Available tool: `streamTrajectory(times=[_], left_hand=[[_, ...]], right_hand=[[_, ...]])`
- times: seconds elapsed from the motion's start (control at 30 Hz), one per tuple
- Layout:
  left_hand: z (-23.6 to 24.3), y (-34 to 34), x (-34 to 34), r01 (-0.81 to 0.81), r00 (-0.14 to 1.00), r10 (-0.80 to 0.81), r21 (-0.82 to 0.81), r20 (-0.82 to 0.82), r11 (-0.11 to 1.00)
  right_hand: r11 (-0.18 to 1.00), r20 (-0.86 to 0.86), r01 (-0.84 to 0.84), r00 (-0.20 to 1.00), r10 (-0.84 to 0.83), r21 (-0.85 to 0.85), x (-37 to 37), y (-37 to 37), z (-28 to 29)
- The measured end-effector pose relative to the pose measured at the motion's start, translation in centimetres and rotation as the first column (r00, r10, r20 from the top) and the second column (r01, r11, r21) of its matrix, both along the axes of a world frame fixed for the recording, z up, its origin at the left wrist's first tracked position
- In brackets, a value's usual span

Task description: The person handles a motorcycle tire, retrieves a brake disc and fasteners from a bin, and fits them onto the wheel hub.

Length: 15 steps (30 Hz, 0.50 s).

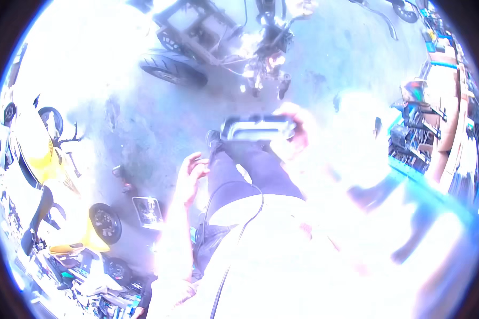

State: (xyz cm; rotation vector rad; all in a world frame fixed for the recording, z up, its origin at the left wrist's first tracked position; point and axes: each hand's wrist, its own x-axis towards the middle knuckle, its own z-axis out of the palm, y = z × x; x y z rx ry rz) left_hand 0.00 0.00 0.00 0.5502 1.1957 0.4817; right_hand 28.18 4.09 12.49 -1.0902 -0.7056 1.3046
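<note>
My right hand point(299, 133) grips one end of an oblong silver-grey part point(255, 129) with dark edges and rounded corners. It is held level in front of my legs, and glare and blur hide its finer detail. Left of it, lower down, my left hand point(193, 175) is raised with its fingers loosely bent and apart. Nothing shows in that hand. A thin dark cable point(246, 226) with a pale inline piece point(242, 171) runs down over my white top.
A partly dismantled motorcycle frame point(197, 26) and a wheel point(175, 69) stand ahead. At left are a yellow motorcycle point(42, 159) and a small square tray point(147, 211) on the floor. Shelves with boxes and parts point(415, 130) line the right. Strong glare washes out much of the view.
</note>
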Motion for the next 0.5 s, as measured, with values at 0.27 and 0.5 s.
streamTrajectory(times=[0.27,0.5], left_hand=[[9.7,2.4,10.5,-0.028,1.000,0.025,0.288,0.013,0.957],[13.8,-0.3,13.9,-0.434,0.896,0.434,-0.017,0.096,0.901]], right_hand=[[0.904,-0.191,-0.173,0.976,0.104,-0.390,0.9,-4.2,-1.5],[0.775,-0.134,-0.240,0.971,0.200,-0.585,2.1,-5.4,0.6]])
